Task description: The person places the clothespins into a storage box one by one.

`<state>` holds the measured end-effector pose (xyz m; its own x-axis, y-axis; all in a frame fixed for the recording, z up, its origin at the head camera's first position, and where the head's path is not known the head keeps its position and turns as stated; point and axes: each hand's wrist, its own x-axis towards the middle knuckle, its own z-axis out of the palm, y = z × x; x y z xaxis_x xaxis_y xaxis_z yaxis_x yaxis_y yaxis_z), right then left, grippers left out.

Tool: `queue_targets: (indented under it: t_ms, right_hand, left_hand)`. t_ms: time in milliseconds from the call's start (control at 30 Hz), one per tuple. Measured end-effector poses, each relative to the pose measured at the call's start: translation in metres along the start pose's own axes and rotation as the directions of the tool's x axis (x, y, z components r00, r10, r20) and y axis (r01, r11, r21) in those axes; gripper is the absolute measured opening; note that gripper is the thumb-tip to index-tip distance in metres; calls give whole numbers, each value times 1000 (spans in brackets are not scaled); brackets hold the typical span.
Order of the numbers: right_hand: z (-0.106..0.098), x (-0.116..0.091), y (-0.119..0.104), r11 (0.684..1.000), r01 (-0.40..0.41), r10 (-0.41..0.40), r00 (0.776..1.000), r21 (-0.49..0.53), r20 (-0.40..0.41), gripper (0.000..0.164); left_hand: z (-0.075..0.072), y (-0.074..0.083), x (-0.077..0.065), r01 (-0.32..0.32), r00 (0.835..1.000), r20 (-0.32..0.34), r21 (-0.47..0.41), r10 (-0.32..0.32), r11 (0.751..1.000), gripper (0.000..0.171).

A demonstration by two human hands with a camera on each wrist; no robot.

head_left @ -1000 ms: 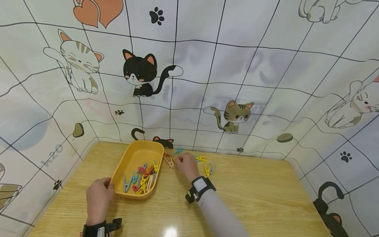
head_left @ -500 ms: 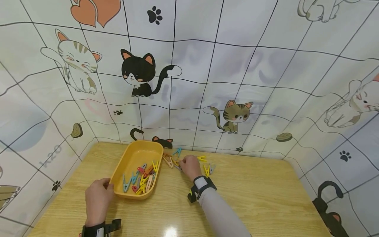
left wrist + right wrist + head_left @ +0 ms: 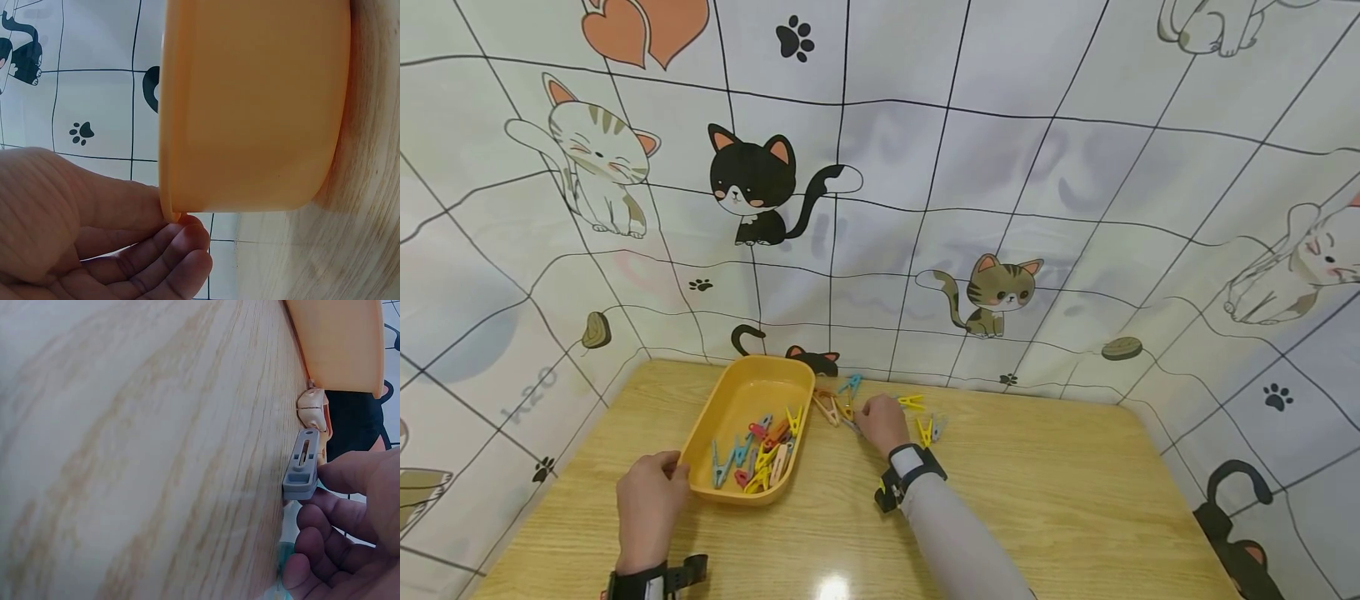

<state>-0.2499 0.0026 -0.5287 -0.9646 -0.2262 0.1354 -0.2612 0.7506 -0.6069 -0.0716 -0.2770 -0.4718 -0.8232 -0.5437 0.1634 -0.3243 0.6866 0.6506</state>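
My left hand (image 3: 649, 508) pinches the near-left rim of a yellow plastic basin (image 3: 760, 385), thumb and fingers on either side of it in the left wrist view. Several coloured clothespins (image 3: 763, 457) lie in the basin's near half. Right of the basin, my right hand (image 3: 883, 423) is low over the table. A grey clothespin (image 3: 302, 465) sits between its thumb and index finger in the right wrist view, close to the tabletop. Around that hand lie a peach clothespin (image 3: 827, 412), a blue clothespin (image 3: 852, 384) and a yellow clothespin (image 3: 911, 402).
Another yellow clothespin (image 3: 924, 433) and a second grey clothespin (image 3: 937, 427) rest together right of the right hand. The wooden table (image 3: 1037, 500) ends at the back against a cat-printed sheet (image 3: 880, 192).
My right hand has shifted slightly right since a second ago, uncovering clothespins beside the basin, and has barely moved in the last half second. The left hand keeps its hold on the basin.
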Motion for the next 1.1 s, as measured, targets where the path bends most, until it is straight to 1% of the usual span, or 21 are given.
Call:
queue_targets:
  t_ms: [133, 233, 467, 533, 600, 767, 967, 1100]
  right_hand:
    - [-2, -2, 0, 1000, -1, 1, 1000, 0, -4, 52]
    - [-3, -3, 0, 1000, 0, 0, 1000, 0, -6, 53]
    - [-5, -7, -2, 998, -52, 51, 999, 31, 18, 49]
    - [-6, -8, -3, 997, -52, 51, 998, 52, 20, 50]
    - [-7, -10, -5, 996, -41, 40, 999, 78, 15, 49]
    - [-9, -12, -14, 994, 5, -5, 1000, 113, 0, 40]
    - [-14, -16, -33, 989, 35, -33, 999, 141, -14, 34]
    - [-17, -22, -46, 979, 68, -62, 997, 190, -37, 30]
  left_hand:
    - [0, 2, 0, 22, 1000, 12, 4, -22, 1000, 26]
    - [0, 2, 0, 19, 1000, 11, 3, -19, 1000, 27]
    - [-1, 3, -1, 18, 1000, 9, 1, -18, 1000, 27]
    - [0, 3, 0, 18, 1000, 8, 2, -18, 1000, 26]
    - [0, 3, 0, 19, 1000, 5, 3, -19, 1000, 26]
    - [0, 2, 0, 29, 1000, 5, 4, -29, 1000, 27]
    - [0, 3, -1, 40, 999, 7, 0, -40, 999, 27]
    - [1, 2, -1, 37, 999, 6, -1, -37, 999, 27]
